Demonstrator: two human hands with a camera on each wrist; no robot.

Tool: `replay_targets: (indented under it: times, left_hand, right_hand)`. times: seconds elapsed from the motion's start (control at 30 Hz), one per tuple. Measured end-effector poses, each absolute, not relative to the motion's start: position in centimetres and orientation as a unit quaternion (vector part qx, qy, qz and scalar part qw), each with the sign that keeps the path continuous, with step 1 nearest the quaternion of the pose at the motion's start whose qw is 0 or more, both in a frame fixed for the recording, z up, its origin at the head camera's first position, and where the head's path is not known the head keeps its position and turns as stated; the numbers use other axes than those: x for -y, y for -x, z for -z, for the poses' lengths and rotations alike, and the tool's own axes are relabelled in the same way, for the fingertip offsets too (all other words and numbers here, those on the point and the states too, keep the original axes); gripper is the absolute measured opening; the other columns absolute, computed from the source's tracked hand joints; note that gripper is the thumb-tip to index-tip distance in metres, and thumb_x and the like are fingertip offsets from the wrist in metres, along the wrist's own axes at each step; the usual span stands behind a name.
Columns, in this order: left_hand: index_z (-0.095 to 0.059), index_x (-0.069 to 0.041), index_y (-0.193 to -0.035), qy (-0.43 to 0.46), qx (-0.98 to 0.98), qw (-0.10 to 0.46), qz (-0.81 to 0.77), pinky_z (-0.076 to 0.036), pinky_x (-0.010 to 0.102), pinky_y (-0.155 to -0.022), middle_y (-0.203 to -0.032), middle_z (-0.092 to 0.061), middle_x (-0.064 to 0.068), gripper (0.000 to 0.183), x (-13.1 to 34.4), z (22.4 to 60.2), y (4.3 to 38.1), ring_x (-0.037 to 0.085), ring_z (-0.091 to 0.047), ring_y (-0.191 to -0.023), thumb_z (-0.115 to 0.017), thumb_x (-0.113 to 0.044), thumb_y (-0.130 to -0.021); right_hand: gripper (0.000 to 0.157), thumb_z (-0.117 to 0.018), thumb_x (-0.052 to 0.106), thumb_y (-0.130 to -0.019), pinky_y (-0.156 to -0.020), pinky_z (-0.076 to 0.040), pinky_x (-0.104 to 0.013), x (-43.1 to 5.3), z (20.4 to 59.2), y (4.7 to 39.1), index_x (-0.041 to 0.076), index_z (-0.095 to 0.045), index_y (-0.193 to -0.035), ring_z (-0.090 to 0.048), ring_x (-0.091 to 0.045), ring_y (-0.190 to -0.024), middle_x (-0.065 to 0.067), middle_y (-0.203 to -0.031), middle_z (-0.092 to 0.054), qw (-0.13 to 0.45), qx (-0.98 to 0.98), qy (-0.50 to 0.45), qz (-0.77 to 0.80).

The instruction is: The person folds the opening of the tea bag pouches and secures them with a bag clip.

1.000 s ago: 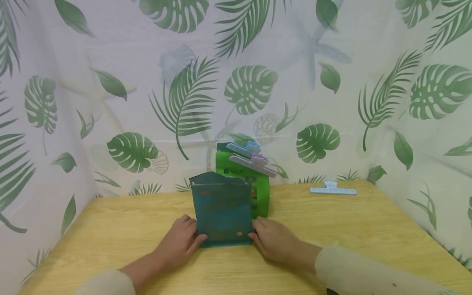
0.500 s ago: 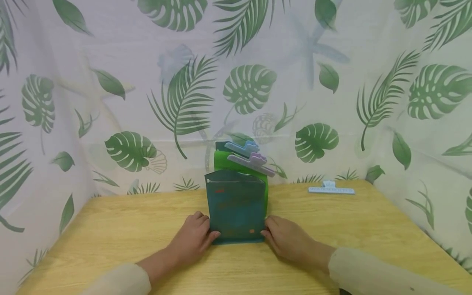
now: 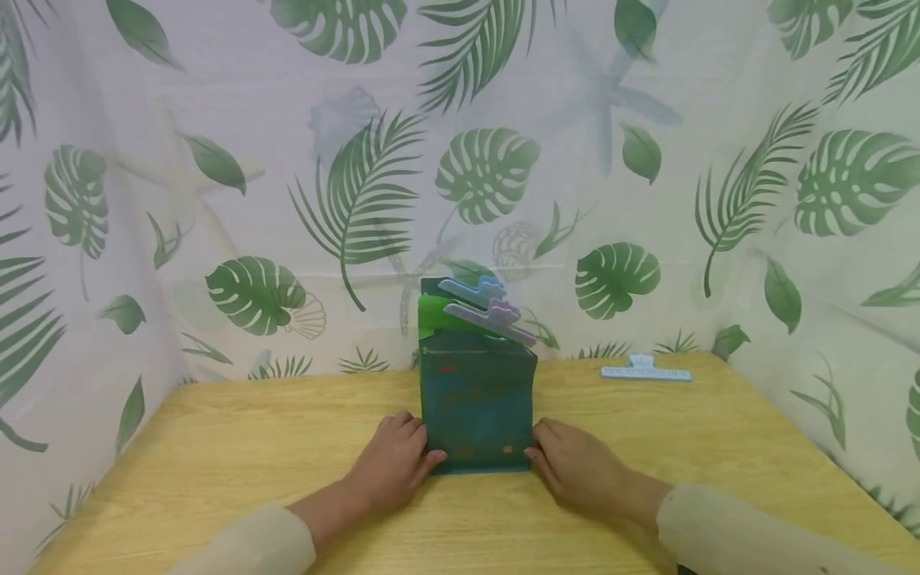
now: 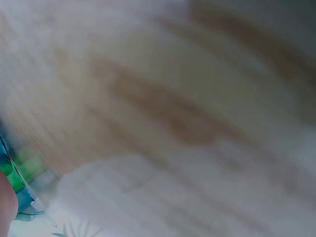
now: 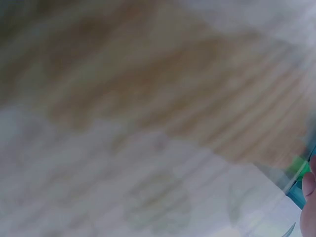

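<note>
A dark teal zip-top bag (image 3: 477, 407) stands upright on the table. My left hand (image 3: 395, 461) grips its lower left edge, thumb on the front. On the opposite lower edge, my right hand (image 3: 575, 461) pinches it the same way. Directly behind stands a bright green bag (image 3: 430, 314), mostly hidden, with a purple sealing clip (image 3: 492, 319) across its top. Farther back, the top of another dark bag (image 3: 430, 286) shows under a blue sealing clip (image 3: 474, 289). The wrist views catch only slivers of a hand and the bags at their edges.
A light blue sealing clip (image 3: 645, 372) lies at the back right of the wooden table (image 3: 273, 431). A leaf-patterned cloth (image 3: 561, 104) hangs behind the table and along both sides.
Both hands have moved the teal bag to the right and slightly back, so that it now stands in front of the green bag and covers more of it. The clips have not moved.
</note>
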State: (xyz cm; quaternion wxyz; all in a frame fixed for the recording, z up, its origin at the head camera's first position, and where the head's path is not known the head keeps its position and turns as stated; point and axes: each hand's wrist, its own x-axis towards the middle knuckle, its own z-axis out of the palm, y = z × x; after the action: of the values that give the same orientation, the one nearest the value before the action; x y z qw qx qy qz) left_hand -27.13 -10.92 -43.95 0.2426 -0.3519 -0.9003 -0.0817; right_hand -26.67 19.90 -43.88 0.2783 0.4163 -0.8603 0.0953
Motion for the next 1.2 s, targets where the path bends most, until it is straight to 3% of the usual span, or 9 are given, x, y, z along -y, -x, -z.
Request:
replay_targets:
  times: [0.23,0.47,0.7,0.9,1.0,1.2]
  left_hand:
    - [-0.06,-0.009,-0.088,0.344,0.902,0.249,0.074,-0.04,0.035,-0.078,-0.092,-0.066,0.003,0.034,10.9,43.9,27.2,0.017,-0.047,-0.085,-0.058,-0.041,-0.1]
    - [-0.058,-0.012,-0.08,0.347,0.887,0.293,0.087,-0.038,0.033,-0.076,-0.087,-0.065,0.002,0.033,11.0,43.7,27.0,0.017,-0.048,-0.082,-0.067,-0.04,-0.094]
    - [-0.057,-0.015,-0.081,0.286,0.913,0.244,0.16,-0.036,0.035,-0.078,-0.082,-0.055,-0.004,0.033,10.8,42.0,26.5,0.016,-0.046,-0.083,-0.063,-0.044,-0.096]
    - [-0.06,-0.008,-0.094,0.303,0.874,0.335,0.177,-0.041,0.038,-0.075,-0.086,-0.059,0.003,0.039,11.0,38.4,27.5,0.02,-0.05,-0.081,-0.062,-0.047,-0.095]
    - [-0.059,-0.005,-0.1,0.313,0.857,0.371,0.172,-0.042,0.04,-0.075,-0.089,-0.059,0.007,0.049,11.0,36.4,28.1,0.024,-0.052,-0.083,-0.053,-0.054,-0.098]
    - [-0.058,-0.002,-0.108,0.333,0.847,0.382,0.158,-0.043,0.046,-0.079,-0.097,-0.059,0.011,0.063,10.3,32.5,28.6,0.028,-0.052,-0.088,-0.041,-0.063,-0.1]
  right_hand:
    - [0.012,-0.066,0.01,-0.093,-0.061,-0.044,-0.023,-20.0,43.8,26.9,0.008,-0.054,-0.092,-0.041,-0.004,-0.068,0.006,-0.081,-0.047,0.292,0.85,-0.427,-0.102]
    - [0.012,-0.065,0.012,-0.094,-0.061,-0.044,-0.022,-20.1,43.9,26.9,0.01,-0.053,-0.09,-0.041,-0.004,-0.068,0.006,-0.08,-0.048,0.272,0.861,-0.417,-0.102]
    - [0.013,-0.062,0.02,-0.098,-0.062,-0.046,-0.024,-20.4,42.6,26.9,0.01,-0.058,-0.09,-0.045,-0.005,-0.068,0.004,-0.08,-0.053,0.288,0.861,-0.409,-0.096]
    - [0.023,-0.064,0.029,-0.097,-0.064,-0.052,-0.029,-20.5,38.6,27.7,0.006,-0.063,-0.094,-0.058,-0.014,-0.073,-0.004,-0.083,-0.062,0.322,0.86,-0.382,-0.104]
    - [0.028,-0.063,0.033,-0.097,-0.063,-0.052,-0.031,-20.4,36.9,28.2,0.005,-0.063,-0.095,-0.06,-0.016,-0.073,-0.005,-0.083,-0.062,0.337,0.856,-0.378,-0.106]
    - [0.047,-0.045,0.048,-0.104,-0.061,-0.05,-0.032,-19.9,34.4,29.1,0.005,-0.061,-0.095,-0.056,-0.018,-0.07,-0.006,-0.082,-0.06,0.359,0.845,-0.384,-0.097]
